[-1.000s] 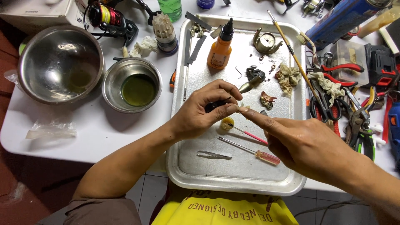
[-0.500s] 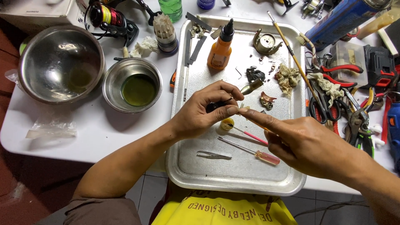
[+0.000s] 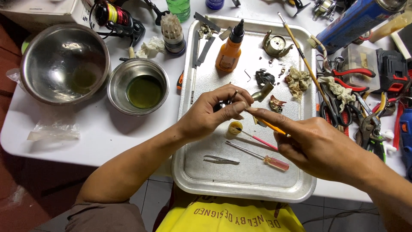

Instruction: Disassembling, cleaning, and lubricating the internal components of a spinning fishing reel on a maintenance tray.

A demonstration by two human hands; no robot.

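Fingers (image 3: 234,101) of the left hand (image 3: 210,116) are pinched shut around a small dark metal part (image 3: 227,101), its thin pin poking up between them. Meeting those fingertips from the other side, the right hand (image 3: 315,146) curls closed on an orange-handled tool (image 3: 270,126), forefinger laid straight along it so the tip reaches the part. Both hands hover over a big aluminium tray (image 3: 214,180). Far off beyond the left wrist sits a large steel bowl (image 3: 64,64), and nearer, a smaller steel bowl (image 3: 138,86) of greenish liquid. Straight ahead of the fingertips stands an orange dropper bottle (image 3: 228,49). Just beyond them lies a bent metal arm (image 3: 262,92). Below the pinch lie a red-handled screwdriver (image 3: 266,159), a pink-handled pick (image 3: 257,138), tweezers (image 3: 221,160) and a little yellow cap (image 3: 234,127).
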